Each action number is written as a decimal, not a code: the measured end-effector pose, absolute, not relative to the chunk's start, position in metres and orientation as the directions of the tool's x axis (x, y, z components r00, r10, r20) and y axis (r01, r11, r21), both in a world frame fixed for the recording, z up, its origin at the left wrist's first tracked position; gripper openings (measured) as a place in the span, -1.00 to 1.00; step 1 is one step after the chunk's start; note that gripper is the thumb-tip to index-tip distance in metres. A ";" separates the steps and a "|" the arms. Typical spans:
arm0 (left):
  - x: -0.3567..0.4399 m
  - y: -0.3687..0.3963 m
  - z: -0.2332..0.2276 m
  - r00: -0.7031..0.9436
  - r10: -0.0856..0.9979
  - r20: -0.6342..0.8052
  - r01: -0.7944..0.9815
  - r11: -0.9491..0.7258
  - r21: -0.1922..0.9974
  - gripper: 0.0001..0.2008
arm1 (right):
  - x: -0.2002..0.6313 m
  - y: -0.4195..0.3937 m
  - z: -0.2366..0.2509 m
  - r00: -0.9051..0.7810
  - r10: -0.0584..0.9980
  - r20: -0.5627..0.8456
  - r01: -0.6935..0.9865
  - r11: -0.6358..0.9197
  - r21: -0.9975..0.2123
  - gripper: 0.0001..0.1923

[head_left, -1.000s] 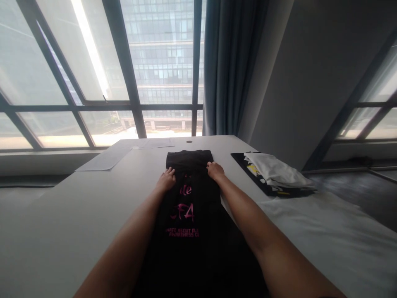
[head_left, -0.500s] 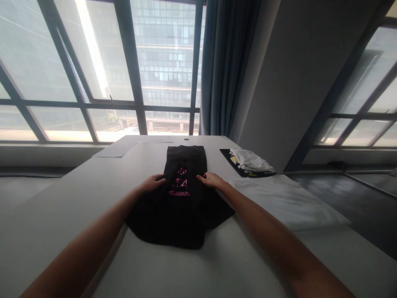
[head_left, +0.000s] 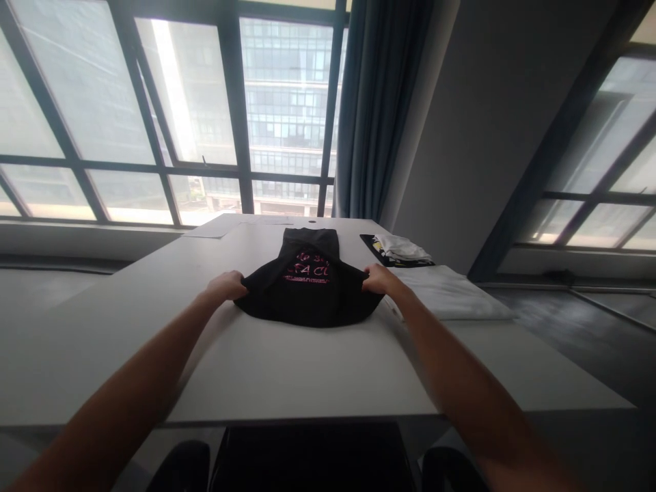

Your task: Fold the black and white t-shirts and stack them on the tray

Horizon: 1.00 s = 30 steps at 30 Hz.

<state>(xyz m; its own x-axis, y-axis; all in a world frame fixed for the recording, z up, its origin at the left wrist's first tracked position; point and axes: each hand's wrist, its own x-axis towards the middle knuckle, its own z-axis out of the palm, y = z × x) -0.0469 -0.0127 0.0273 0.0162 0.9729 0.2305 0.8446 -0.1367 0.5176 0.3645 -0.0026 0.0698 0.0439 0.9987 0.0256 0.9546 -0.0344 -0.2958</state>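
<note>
A black T-shirt (head_left: 307,304) with pink lettering lies on the white table (head_left: 302,376). Its far part is a narrow strip, while the near part fans out to both sides. My left hand (head_left: 226,287) is closed on the shirt's left edge. On the opposite side, my right hand (head_left: 378,280) pinches the right edge. The cloth is stretched between the two hands, and its near hem curves toward me. Parts of the lettering are hidden in folds.
Right of the shirt sits a pile of folded clothes (head_left: 402,249), white over black and yellow. White fabric (head_left: 451,294) lies nearer me, by my right forearm. Paper sheets (head_left: 208,232) rest at the far left. A dark chair (head_left: 312,458) stands below the table's front edge.
My hands have moved apart, drawing the shirt's near sides outward and showing more lettering. The view has shifted, so the table's front edge and the chair now show.
</note>
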 end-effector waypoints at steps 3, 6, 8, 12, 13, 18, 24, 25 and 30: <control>-0.035 -0.017 0.041 0.024 0.965 0.259 0.851 -0.156 0.502 -0.70 | 0.363 -0.014 0.075 0.019 0.996 0.085 0.967 0.003 -0.254 -0.65; -0.011 -0.019 0.054 0.059 0.946 0.320 0.840 -0.220 0.496 -0.74 | 0.349 -0.024 0.077 -0.018 0.990 0.137 0.971 0.050 -0.234 -0.69; 0.008 -0.024 0.056 0.110 0.917 0.383 0.826 -0.299 0.479 -0.76 | 0.337 -0.030 0.077 -0.051 0.985 0.163 0.971 0.087 -0.224 -0.66; 0.041 -0.038 0.047 0.288 0.848 0.444 0.759 -0.485 0.435 -0.84 | 0.319 -0.037 0.076 -0.111 0.967 0.231 0.950 0.171 -0.262 -0.69; 0.047 -0.040 0.044 0.330 0.831 0.448 0.735 -0.524 0.430 -0.85 | 0.316 -0.037 0.075 -0.119 0.958 0.262 0.935 0.196 -0.295 -0.72; 0.061 -0.046 0.038 0.375 0.807 0.457 0.663 -0.577 0.477 -0.86 | 0.304 -0.040 0.067 -0.099 0.900 0.424 0.752 0.347 -0.561 -0.72; 0.058 -0.045 0.033 0.485 0.770 0.414 0.652 -0.634 0.415 -0.84 | 0.282 -0.046 0.048 -0.416 0.865 0.282 0.515 0.479 -0.711 -0.51; 0.057 -0.044 0.032 0.511 0.763 0.396 0.662 -0.643 0.386 -0.85 | 0.280 -0.048 0.047 -0.487 0.840 0.241 0.480 0.488 -0.730 -0.50; 0.049 -0.041 0.028 0.610 0.752 0.248 0.710 -0.659 0.251 -0.83 | 0.287 -0.050 0.047 -0.551 0.814 0.184 0.619 0.546 -0.565 -0.55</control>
